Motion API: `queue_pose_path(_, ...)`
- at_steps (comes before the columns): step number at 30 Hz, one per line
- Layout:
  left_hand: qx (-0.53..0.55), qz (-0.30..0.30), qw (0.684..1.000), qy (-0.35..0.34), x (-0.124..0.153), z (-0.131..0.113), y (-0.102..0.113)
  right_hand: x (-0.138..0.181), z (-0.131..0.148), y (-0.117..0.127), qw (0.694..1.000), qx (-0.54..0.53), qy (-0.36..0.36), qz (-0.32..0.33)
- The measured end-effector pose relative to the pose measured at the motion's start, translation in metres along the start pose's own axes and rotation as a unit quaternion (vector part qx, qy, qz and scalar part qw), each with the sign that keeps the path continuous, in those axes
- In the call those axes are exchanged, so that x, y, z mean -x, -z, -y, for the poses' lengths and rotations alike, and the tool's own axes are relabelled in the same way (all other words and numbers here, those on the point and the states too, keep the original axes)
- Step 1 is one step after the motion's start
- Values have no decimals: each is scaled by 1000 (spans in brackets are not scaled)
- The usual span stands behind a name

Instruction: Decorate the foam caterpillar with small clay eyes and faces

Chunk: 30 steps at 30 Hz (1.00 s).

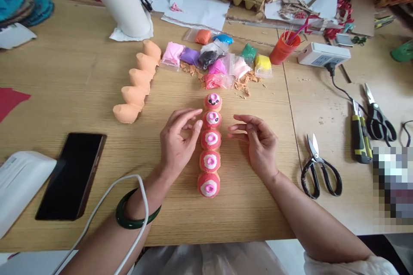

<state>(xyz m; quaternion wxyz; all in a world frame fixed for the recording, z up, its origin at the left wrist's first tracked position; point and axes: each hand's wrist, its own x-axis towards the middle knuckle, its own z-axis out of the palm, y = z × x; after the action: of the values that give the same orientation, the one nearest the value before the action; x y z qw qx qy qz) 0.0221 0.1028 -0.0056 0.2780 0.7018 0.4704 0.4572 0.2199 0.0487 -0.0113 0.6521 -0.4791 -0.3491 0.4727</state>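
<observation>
A painted egg-carton strip [211,139] lies lengthwise on the table between my hands. Its several domes are covered in red clay, each with a white patch and a pink ring. The farthest dome carries black marks like a face; the second has one black spot at its right side. My left hand [179,137] is just left of the second dome, thumb and forefinger apart, and I cannot tell whether they touch it. To the right of the strip, my right hand [258,142] hovers with fingers stretched out and nothing visible in them.
Bags of coloured clay [216,66] lie beyond the strip, beside a plain orange carton strip [138,79]. A red cup [284,47] of sticks and a power strip [323,55] stand behind. Scissors [318,163] and a cutter [359,135] lie right, a phone [72,174] left.
</observation>
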Motion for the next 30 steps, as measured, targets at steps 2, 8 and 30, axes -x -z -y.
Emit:
queue_pose_path(2,-34,-33,997,-54,2,-7,4,-2,4,4,998,-55,-33,16)
queue_pose_path(8,-105,-32,966,-235,10,-38,18,1,27,4,957,-196,-139,161)
queue_pose_path(30,-25,36,963,-265,23,-54,21,31,31,-4,982,-39,-18,185)
